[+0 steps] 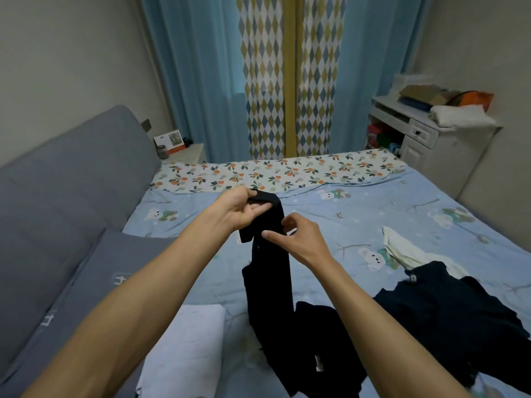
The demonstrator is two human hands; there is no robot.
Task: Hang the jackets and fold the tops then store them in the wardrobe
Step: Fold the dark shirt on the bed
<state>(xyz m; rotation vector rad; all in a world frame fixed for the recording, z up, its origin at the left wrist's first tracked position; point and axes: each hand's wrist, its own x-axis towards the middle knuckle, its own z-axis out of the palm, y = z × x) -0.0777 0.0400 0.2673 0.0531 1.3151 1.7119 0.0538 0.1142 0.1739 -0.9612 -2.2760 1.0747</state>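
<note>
A person's left hand (240, 209) and right hand (298, 237) pinch a black top (270, 271) above the bed (359, 214), other clothes (448, 311) at four o'clock

Two forearms enter from the lower edge of the head view, each ending in a bare hand: left hand (240, 209), right hand (298, 238). No sleeve, glove, watch, ring or bracelet shows on either arm from the frame edge to the fingertips. Fingernails are short and unpainted where they can be seen.
</note>
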